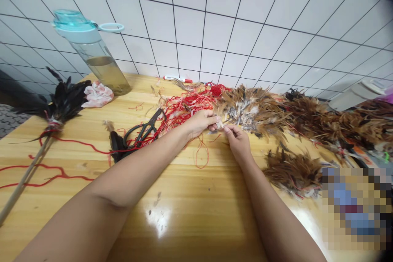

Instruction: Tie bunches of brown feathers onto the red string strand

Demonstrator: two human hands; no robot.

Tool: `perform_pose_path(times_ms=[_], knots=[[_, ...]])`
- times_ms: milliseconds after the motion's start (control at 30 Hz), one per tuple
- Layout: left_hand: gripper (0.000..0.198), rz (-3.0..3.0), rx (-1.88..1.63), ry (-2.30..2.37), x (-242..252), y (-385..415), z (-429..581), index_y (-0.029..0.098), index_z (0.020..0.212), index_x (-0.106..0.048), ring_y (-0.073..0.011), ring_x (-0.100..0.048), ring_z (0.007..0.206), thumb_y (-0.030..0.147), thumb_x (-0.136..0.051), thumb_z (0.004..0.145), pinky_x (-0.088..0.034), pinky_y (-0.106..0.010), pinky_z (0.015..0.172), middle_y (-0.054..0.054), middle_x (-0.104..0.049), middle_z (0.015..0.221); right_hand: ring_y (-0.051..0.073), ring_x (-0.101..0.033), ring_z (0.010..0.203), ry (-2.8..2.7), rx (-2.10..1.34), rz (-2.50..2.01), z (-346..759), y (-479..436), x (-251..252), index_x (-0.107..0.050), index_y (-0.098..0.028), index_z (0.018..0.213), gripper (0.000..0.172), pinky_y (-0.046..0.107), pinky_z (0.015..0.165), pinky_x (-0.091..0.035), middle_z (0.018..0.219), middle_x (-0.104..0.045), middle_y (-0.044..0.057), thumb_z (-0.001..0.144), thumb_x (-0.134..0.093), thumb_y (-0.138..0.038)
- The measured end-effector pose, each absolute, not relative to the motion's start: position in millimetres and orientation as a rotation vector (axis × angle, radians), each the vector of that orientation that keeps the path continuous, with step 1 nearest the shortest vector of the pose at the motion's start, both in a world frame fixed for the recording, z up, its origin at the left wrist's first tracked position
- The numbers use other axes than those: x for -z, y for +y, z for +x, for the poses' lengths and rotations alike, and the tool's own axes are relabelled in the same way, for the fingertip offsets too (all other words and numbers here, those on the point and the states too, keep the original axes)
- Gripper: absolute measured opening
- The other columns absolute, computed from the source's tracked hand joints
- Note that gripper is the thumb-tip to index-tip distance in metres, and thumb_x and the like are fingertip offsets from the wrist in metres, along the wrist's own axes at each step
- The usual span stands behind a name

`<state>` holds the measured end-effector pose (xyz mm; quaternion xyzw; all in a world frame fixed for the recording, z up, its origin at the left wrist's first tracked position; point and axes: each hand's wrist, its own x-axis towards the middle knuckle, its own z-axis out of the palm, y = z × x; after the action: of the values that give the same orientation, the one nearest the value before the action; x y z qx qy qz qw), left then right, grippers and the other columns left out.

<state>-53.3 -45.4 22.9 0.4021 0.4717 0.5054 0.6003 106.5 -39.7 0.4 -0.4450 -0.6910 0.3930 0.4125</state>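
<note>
Over the middle of the table, my left hand is closed, its thumb and fingers pinching a small pale tuft of feathers. My right hand meets it from the right, thumb and forefinger pinched at the tuft's edge. Just behind both hands lies a large heap of brown feathers with whitish down. Beside my left wrist is a tangle of red string. Black-handled scissors rest left of that tangle, next to some black feathers. My fingers partly hide the tuft.
At left, a stick bears a tied black feather head. A water bottle and crumpled tissue stand behind it. A red marker lies by the tiled wall. More feather bundles lie at right.
</note>
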Motion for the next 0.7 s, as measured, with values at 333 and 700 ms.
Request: perform_pose_path(times_ms=[333, 700], knots=[[0.019, 0.936, -1.118, 1.051, -18.1, -45.1, -51.3, 0.009, 0.07, -0.056, -0.0048, -0.051, 0.048, 0.023, -0.066, 0.077, -0.039, -0.017, 0.049, -0.002, -0.059, 0.058, 0.016, -0.056, 0.068, -1.703, -1.069, -1.117, 103.7, -41.4, -1.1, -0.065, -0.018, 0.071, 0.023, 0.029, 0.068, -0.044, 0.071, -0.066, 0.003, 0.071, -0.059, -0.04], [0.019, 1.158, -1.131, 1.181, -25.0, -48.2, -50.5, 0.012, 0.07, -0.052, -0.0055, -0.048, 0.05, 0.025, -0.062, 0.078, -0.038, -0.019, 0.052, 0.0, -0.056, 0.059, 0.014, -0.05, 0.063, -1.649, -1.219, -1.054, 108.7, -36.6, 0.7, -0.065, -0.019, 0.078, 0.027, 0.026, 0.059, -0.039, 0.063, -0.057, 0.0, 0.073, -0.059, -0.044]])
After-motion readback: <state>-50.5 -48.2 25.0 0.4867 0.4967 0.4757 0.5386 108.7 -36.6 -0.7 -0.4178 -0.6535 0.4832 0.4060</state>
